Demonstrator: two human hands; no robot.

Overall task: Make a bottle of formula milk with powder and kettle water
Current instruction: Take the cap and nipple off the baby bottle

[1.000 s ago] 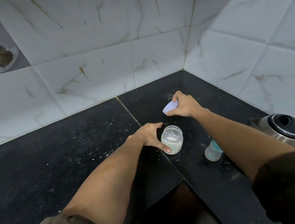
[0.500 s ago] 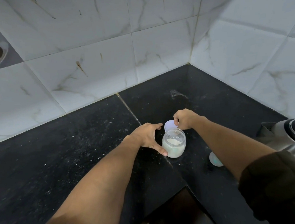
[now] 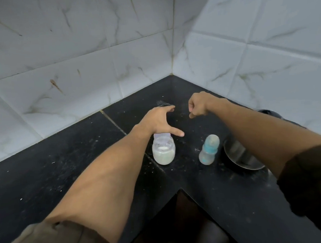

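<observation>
Black stone counter [image 3: 66,162]: the powder jar [image 3: 164,154] stands near its inner front corner, purple lid [image 3: 163,135] on, baby bottle [image 3: 208,150] just beside. Left hand [image 3: 159,121] hovers spread above the jar; right hand [image 3: 199,105] is clenched, empty. I'd twist that lid snug first.

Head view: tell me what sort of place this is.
Most likely a home kitchen corner: a black counter, white marble-look wall tiles, and a steel kettle beside a baby bottle.
</observation>
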